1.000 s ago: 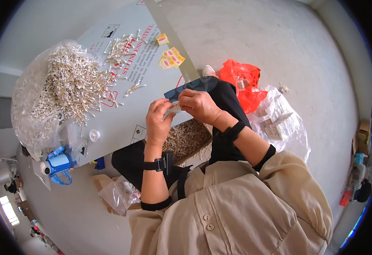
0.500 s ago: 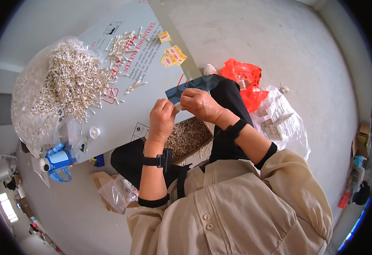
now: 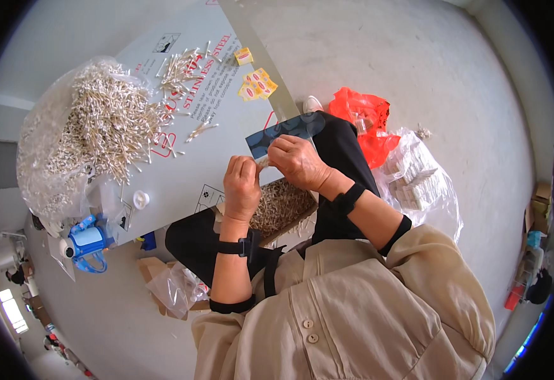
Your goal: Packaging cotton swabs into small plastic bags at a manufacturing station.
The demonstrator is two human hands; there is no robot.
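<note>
My left hand (image 3: 242, 188) is closed in a pinch beside my right hand (image 3: 297, 162), over the table's near edge. Between their fingertips shows a small pale bundle of cotton swabs (image 3: 262, 163), mostly hidden by the fingers. My right hand is also closed, its fingers bent over the bundle. Just beyond it lies a dark blue, see-through film strip (image 3: 261, 140), reaching from the table toward my right knee; the right hand covers its near edge. Below the hands, a cardboard box (image 3: 307, 214) full of cotton swabs sits between my legs.
A big clear bag (image 3: 39, 149) spills a heap of swabs (image 3: 109, 117) across the table (image 3: 188, 164). Yellow packets (image 3: 258, 84), a small yellow box (image 3: 243, 56), a white spool (image 3: 141, 199) and a blue bottle (image 3: 89, 240) stand about. Right, on the floor: red bag (image 3: 359, 114), clear bag of white packs (image 3: 416, 180).
Both hands have shifted slightly nearer to me, the left forearm a little to the right. The pale bundle between the fingertips shows more now.
</note>
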